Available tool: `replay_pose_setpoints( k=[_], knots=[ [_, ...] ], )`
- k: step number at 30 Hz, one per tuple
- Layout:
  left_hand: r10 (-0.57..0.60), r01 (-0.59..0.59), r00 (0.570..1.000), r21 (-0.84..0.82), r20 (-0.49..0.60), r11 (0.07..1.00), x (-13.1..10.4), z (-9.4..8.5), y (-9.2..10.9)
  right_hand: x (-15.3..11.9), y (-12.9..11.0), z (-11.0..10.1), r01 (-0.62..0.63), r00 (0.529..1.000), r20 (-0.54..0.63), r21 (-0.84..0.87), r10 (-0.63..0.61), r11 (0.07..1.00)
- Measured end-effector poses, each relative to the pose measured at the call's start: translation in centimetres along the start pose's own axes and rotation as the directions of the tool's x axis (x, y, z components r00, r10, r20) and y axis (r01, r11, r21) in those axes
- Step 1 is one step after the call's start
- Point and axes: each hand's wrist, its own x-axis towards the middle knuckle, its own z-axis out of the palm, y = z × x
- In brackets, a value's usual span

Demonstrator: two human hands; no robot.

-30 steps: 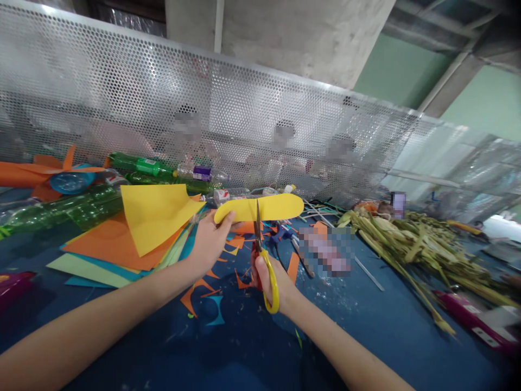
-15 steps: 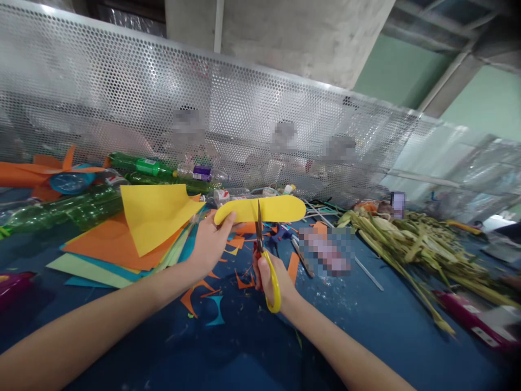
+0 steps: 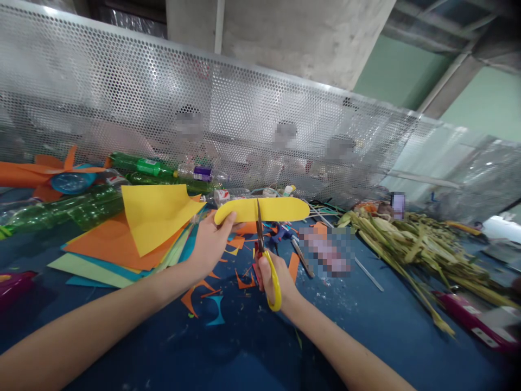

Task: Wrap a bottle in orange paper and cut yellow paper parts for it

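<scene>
A long yellow paper strip with rounded ends (image 3: 285,209) is held up above the blue table. My left hand (image 3: 215,236) pinches its left end between thumb and fingers. My right hand (image 3: 279,277) is closed round the handles of yellow-handled scissors (image 3: 275,288). The scissor blades point upward and cross the middle of the strip; whether they have cut into it cannot be made out. Beside my left forearm lies a stack of coloured sheets, with a curved yellow sheet (image 3: 157,214) on top of an orange sheet (image 3: 118,244).
Green plastic bottles (image 3: 61,206) and an orange paper propeller shape (image 3: 52,168) lie at the left. Paper scraps (image 3: 215,309) are scattered below my hands. Dried husks (image 3: 407,239) cover the right side. Behind stands a perforated metal screen (image 3: 252,103), with people beyond it.
The right part of the yellow strip has shifted slightly to the right. Both hands keep nearly the same place and grip.
</scene>
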Motion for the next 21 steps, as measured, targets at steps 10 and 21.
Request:
replay_pose_setpoints(
  k=[10, 21],
  knots=[
    [-0.002, 0.002, 1.000, -0.029, -0.007, 1.000, 0.13, 0.07, -0.20, -0.17, -0.21, 0.02, 0.005, 0.999, -0.045, -0.006, -0.006, 1.000],
    [0.010, -0.010, 1.000, -0.017, -0.025, 1.000, 0.34, -0.05, -0.70, 0.04, -0.26, -0.18, 0.018, 0.995, -0.100, -0.052, -0.023, 0.999]
  ],
)
